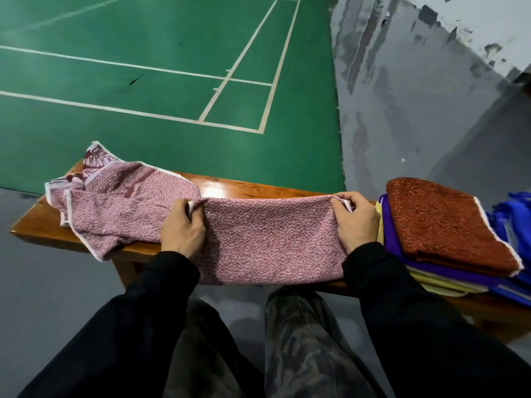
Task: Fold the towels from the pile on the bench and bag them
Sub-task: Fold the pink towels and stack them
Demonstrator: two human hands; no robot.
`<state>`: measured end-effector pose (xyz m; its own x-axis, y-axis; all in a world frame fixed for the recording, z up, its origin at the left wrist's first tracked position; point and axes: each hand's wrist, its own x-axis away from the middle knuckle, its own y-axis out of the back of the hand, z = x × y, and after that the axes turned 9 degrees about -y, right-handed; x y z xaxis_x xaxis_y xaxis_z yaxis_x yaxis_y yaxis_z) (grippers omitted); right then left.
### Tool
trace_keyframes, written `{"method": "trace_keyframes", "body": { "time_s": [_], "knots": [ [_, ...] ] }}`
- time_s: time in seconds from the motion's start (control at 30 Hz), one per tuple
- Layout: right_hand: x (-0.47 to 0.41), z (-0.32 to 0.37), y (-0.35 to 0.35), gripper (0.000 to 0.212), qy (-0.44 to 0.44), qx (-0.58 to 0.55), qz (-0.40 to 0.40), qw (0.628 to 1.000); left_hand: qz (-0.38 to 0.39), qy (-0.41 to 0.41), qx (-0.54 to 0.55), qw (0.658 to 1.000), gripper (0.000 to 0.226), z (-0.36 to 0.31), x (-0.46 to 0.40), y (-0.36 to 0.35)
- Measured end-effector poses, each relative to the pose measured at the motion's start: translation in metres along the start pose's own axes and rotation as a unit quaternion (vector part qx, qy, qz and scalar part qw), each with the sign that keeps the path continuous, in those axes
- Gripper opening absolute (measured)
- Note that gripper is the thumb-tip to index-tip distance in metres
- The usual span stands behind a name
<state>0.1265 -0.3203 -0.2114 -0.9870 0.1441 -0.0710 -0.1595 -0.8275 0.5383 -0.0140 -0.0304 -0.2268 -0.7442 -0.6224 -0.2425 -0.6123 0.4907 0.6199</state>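
Currently both hands pinch the pink towel [258, 239] along its far edge; left hand [182, 228] grips a white-hemmed corner near mid-tabletop, right hand [356, 222] grips the other corner just beside the stack [448, 234]; towel's long axis runs left-right across the tabletop [258, 188], near edge draped over the front toward the person; a second, crumpled pink towel [115, 205] lies left of the left hand, touching the held one; folded stack at right holds rust towel on top, purple and yellow beneath; blue cloth [514, 214] beyond it, possibly the bag, cannot tell; no towel visibly bagged; next fold likely far edge to near edge.
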Motion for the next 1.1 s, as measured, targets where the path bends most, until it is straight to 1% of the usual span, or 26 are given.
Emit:
{"method": "trace_keyframes", "body": {
  "time_s": [0.1,0.17,0.2,0.23,0.27,0.3,0.33,0.37,0.4,0.43,0.47,0.5,0.53,0.6,0.67,0.73,0.8,0.9,1.0,1.1],
  "knots": [
    [-0.012,-0.007,-0.017,0.012,-0.001,0.083,0.012,0.996,0.030,-0.002,-0.071,0.997,0.015,0.013,-0.007,-0.014],
    [-0.014,-0.013,-0.025,0.020,-0.017,0.155,0.030,0.987,0.048,-0.009,-0.095,0.994,0.017,0.013,-0.006,-0.019],
    [-0.013,-0.015,-0.026,0.029,-0.017,0.185,0.029,0.982,0.049,-0.021,-0.103,0.993,0.025,0.011,-0.005,-0.020],
    [-0.009,-0.015,-0.025,0.036,-0.006,0.207,0.022,0.978,0.041,-0.044,-0.128,0.990,0.039,0.010,-0.002,-0.019],
    [-0.003,-0.015,-0.024,0.041,0.031,0.222,0.007,0.975,0.023,-0.079,-0.166,0.983,0.050,0.008,0.002,-0.018],
    [0.006,-0.014,-0.024,0.043,0.100,0.228,-0.004,0.968,0.005,-0.129,-0.202,0.971,0.054,0.006,0.008,-0.017],
    [0.016,-0.013,-0.026,0.045,0.189,0.225,0.003,0.956,0.002,-0.185,-0.222,0.957,0.053,0.001,0.015,-0.016],
    [0.027,-0.012,-0.028,0.047,0.270,0.224,0.034,0.936,0.027,-0.236,-0.231,0.944,0.051,-0.003,0.022,-0.020],
    [0.035,-0.013,-0.032,0.051,0.329,0.239,0.083,0.910,0.072,-0.270,-0.241,0.929,0.052,-0.008,0.029,-0.025],
    [0.042,-0.016,-0.037,0.055,0.356,0.275,0.141,0.882,0.127,-0.282,-0.254,0.917,0.056,-0.010,0.036,-0.032],
    [0.045,-0.020,-0.041,0.058,0.350,0.322,0.192,0.858,0.176,-0.272,-0.271,0.907,0.061,-0.011,0.043,-0.039],
    [0.045,-0.026,-0.045,0.061,0.317,0.367,0.224,0.845,0.206,-0.253,-0.288,0.901,0.068,-0.008,0.048,-0.045],
    [0.041,-0.032,-0.047,0.064,0.275,0.401,0.239,0.841,0.224,-0.233,-0.305,0.896,0.073,-0.003,0.050,-0.049],
    [0.029,-0.042,-0.045,0.072,0.229,0.436,0.231,0.839,0.233,-0.216,-0.324,0.891,0.078,0.006,0.052,-0.052],
    [0.018,-0.048,-0.039,0.076,0.207,0.456,0.212,0.839,0.225,-0.216,-0.324,0.893,0.081,0.010,0.053,-0.050],
    [0.012,-0.053,-0.031,0.079,0.163,0.462,0.210,0.846,0.224,-0.200,-0.328,0.896,0.086,0.009,0.054,-0.050],
    [0.007,-0.056,-0.026,0.083,0.132,0.459,0.206,0.854,0.204,-0.160,-0.331,0.908,0.091,0.008,0.051,-0.050],
    [0.002,-0.054,-0.026,0.084,0.121,0.447,0.206,0.862,0.169,-0.093,-0.326,0.925,0.095,0.010,0.041,-0.045],
    [0.004,-0.057,-0.022,0.084,0.096,0.433,0.190,0.876,0.157,-0.039,-0.307,0.938,0.089,0.014,0.040,-0.044],
    [0.004,-0.064,-0.018,0.084,0.088,0.425,0.181,0.883,0.115,-0.032,-0.288,0.950,0.075,0.010,0.047,-0.038]
  ]
}}
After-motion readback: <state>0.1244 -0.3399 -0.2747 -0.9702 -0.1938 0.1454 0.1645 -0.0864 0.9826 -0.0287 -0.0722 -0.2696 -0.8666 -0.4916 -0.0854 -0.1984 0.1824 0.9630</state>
